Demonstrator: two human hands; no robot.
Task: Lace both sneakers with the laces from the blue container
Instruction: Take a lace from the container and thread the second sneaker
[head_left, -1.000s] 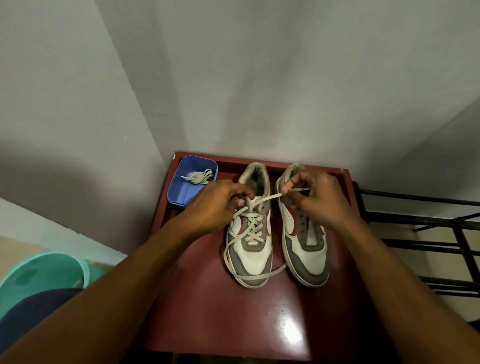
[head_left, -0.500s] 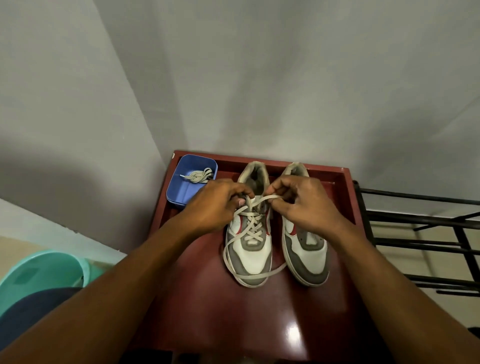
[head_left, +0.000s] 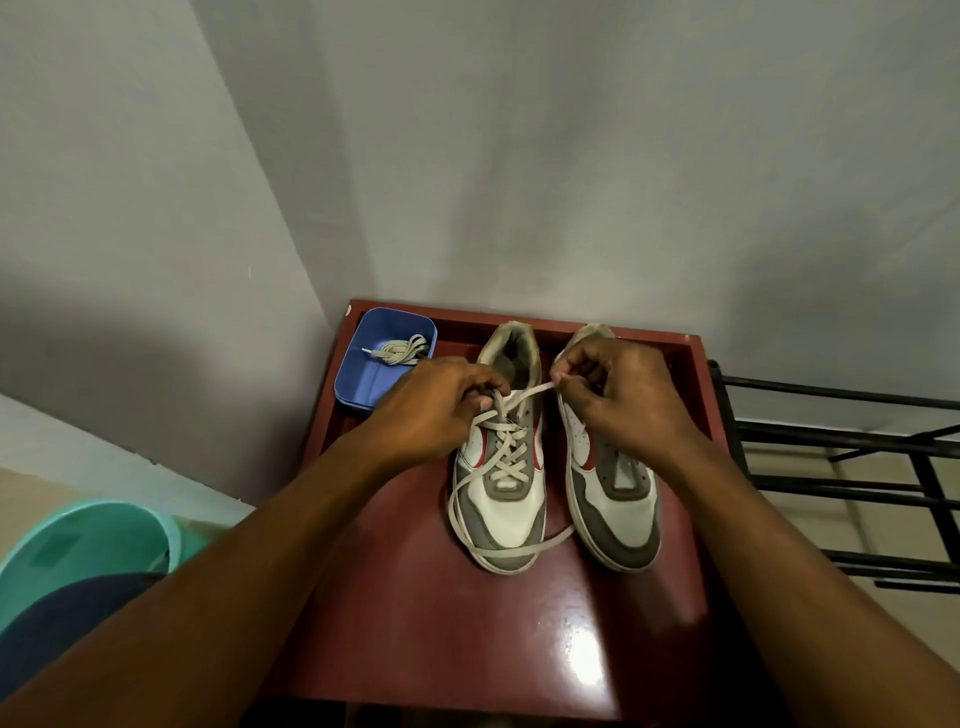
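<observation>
Two white-and-grey sneakers stand side by side on a red table (head_left: 467, 649). The left sneaker (head_left: 501, 519) carries a beige lace (head_left: 506, 452) crossed up its eyelets, with a long loose end looping round its toe. My left hand (head_left: 436, 410) grips the lace at the top left eyelets. My right hand (head_left: 618, 400) pinches the other lace end and holds it taut above the right sneaker (head_left: 618, 519), which has no lace. A blue container (head_left: 371, 374) at the back left holds a second coiled lace (head_left: 400, 349).
Grey walls meet in a corner behind the table. A black metal rack (head_left: 841, 467) stands right of it. A teal plastic tub (head_left: 78, 551) and a dark blue object (head_left: 67, 613) lie on the floor at the lower left.
My right hand drew in toward the left sneaker, then pulled the lace end back out to the right, so it runs taut again. My left hand stayed at the top eyelets.
</observation>
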